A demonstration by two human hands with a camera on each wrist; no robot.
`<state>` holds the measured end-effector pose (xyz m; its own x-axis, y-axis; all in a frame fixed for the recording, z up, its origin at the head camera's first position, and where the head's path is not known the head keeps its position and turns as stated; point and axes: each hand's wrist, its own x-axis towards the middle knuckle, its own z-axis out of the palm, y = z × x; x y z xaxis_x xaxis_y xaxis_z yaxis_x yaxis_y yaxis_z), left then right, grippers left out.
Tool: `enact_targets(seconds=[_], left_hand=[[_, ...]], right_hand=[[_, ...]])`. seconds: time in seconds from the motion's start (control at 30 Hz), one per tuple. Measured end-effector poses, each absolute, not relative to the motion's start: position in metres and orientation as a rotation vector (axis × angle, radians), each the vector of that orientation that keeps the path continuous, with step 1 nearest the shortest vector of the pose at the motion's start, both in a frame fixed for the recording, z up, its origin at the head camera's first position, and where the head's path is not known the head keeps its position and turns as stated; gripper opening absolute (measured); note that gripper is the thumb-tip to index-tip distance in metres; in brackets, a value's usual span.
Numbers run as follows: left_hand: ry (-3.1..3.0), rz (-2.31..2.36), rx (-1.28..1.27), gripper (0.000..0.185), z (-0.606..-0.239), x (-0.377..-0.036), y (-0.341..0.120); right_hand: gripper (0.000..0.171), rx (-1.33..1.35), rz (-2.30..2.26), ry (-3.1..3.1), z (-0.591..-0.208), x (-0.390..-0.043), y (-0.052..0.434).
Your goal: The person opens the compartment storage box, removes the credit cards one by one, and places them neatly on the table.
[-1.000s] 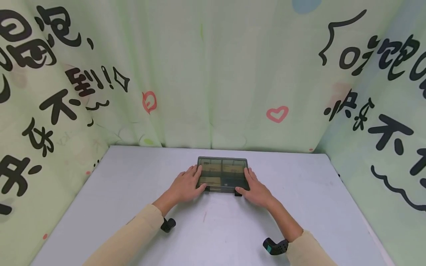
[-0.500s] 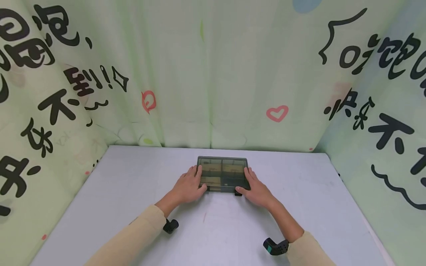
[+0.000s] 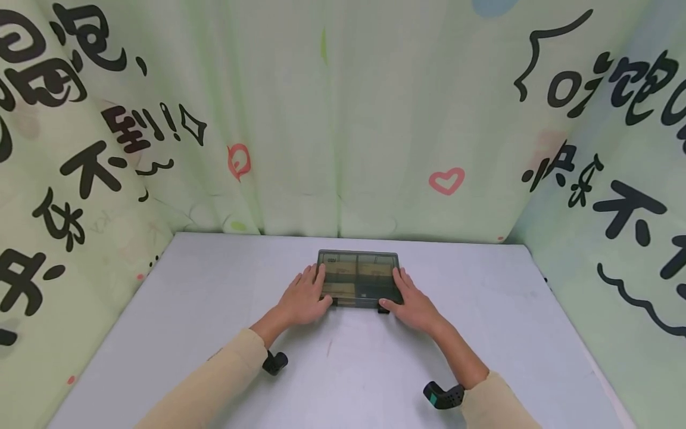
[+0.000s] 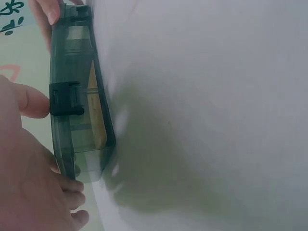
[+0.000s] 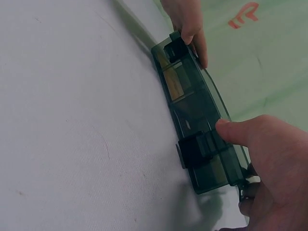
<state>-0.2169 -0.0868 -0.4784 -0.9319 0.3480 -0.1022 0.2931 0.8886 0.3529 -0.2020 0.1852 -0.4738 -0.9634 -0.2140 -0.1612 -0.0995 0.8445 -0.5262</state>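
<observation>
Along the front wall of a storage case [image 4: 72,57], the left wrist view is showing a dark left latch [image 4: 66,98] from close up. The left hand [image 4: 29,168] is gripping that end, its thumb pressing at the edge of the lid [image 4: 57,130] beside the latch and its fingers bending round the side, a hold that the head view is partly hiding. A tan strip [image 4: 97,120] is showing through the wall.

From the opposite end, the right wrist view is revealing the right latch [image 5: 195,149] jutting from the same wall. The right hand [image 5: 279,163] is holding its own end, thumb on the lid's edge, fingers curling round the side.

Only the head view is giving the whole top: smoky green, see-through, divided into compartments, with tan pieces [image 3: 340,269] showing in some. The case is lying flat near the far edge of the counter [image 3: 364,369], about midway between its far corners. The counter is looking whitish, with a faint reddish mark [image 3: 329,347] in front of the case. Pale green curtains [image 3: 289,119] are hanging behind and along both sides, bearing black characters [image 3: 88,159].
</observation>
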Motion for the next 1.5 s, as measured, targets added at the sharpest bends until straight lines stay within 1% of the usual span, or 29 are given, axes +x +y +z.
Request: enact_targets(seconds=[0.67, 0.83, 0.9, 1.13, 1.5], left_hand=[[2.725, 1.090, 0.293, 0.068, -0.496, -0.216, -0.073], [2.694, 1.172, 0.270, 0.068, -0.497, -0.217, -0.071], [2.689, 1.185, 0.271, 0.068, -0.497, -0.217, -0.071], [2.752, 1.065, 0.329, 0.091, -0.501, -0.215, -0.074], [2.712, 1.049, 0.328, 0.089, -0.495, -0.216, -0.078]], right_hand=[[0.087, -0.242, -0.781, 2.820, -0.478, -0.203, 0.187], [0.087, -0.250, -0.781, 2.828, -0.478, -0.202, 0.187], [0.087, -0.251, -0.777, 2.830, -0.477, -0.202, 0.187], [0.087, -0.255, -0.770, 2.834, -0.478, -0.202, 0.187], [0.086, -0.254, -0.779, 2.830, -0.476, -0.203, 0.186]])
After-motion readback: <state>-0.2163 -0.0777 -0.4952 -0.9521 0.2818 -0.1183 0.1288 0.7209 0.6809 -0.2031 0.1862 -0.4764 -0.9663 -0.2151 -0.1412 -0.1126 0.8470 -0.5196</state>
